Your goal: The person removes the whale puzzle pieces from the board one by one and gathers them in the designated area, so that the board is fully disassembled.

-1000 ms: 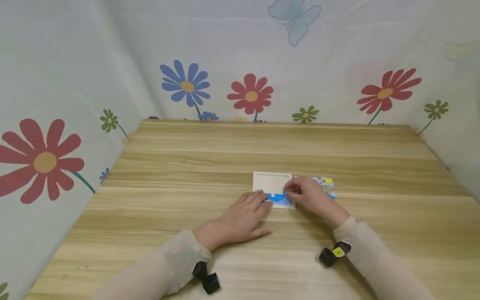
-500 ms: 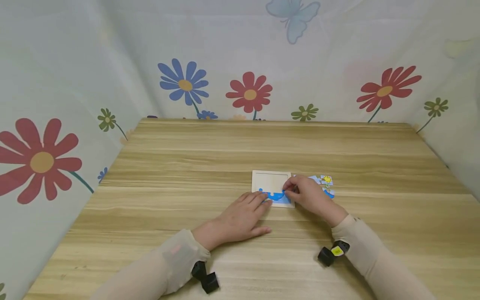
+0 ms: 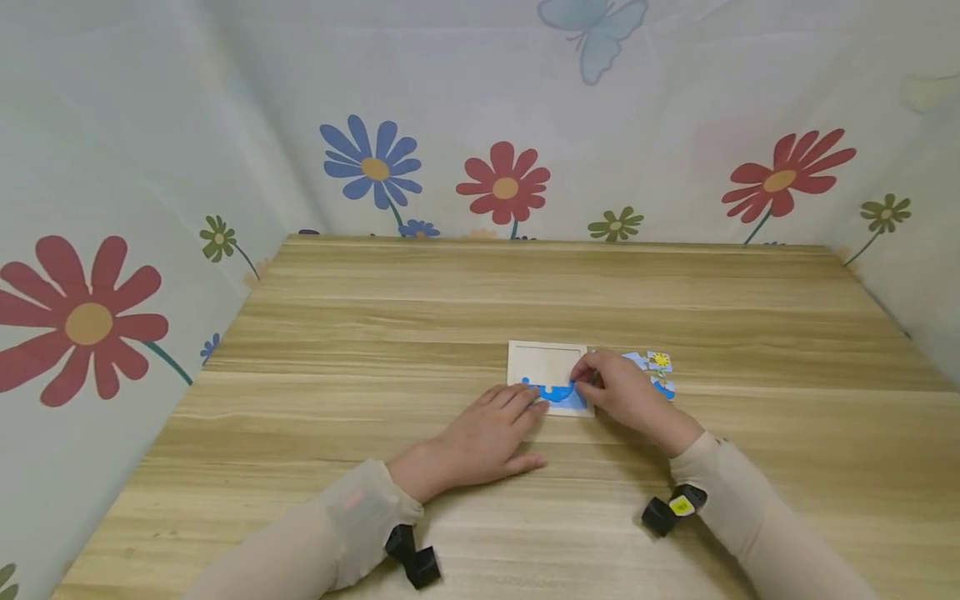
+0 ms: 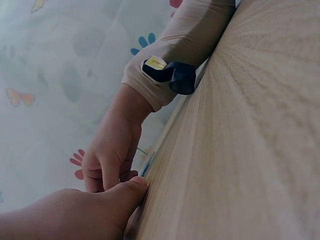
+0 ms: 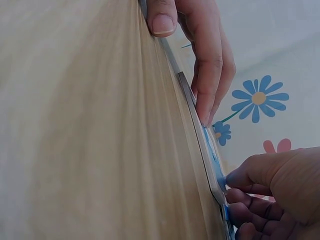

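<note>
Currently in the wooden puzzle tray [image 3: 542,364]: blue jigsaw pieces [image 3: 557,393] along the near edge; pale wood floor showing toward the far edge.
Right hand [image 3: 628,395]: fingers curled, thumb and forefinger pinching the blue jigsaw pieces at their right end, just inside the tray's right edge.
Left hand [image 3: 480,440]: fingers extended, thumb apart from them, fingertips resting over the tray's near left corner, beside the same pieces' left part.
Worktop [image 3: 420,333], off the tray's right edge: loose pieces [image 3: 632,360], partly behind the right hand, one bearing a yellow sunburst.
Wrist camera's yellow sticker [image 3: 682,506]: print too small to read.
</note>
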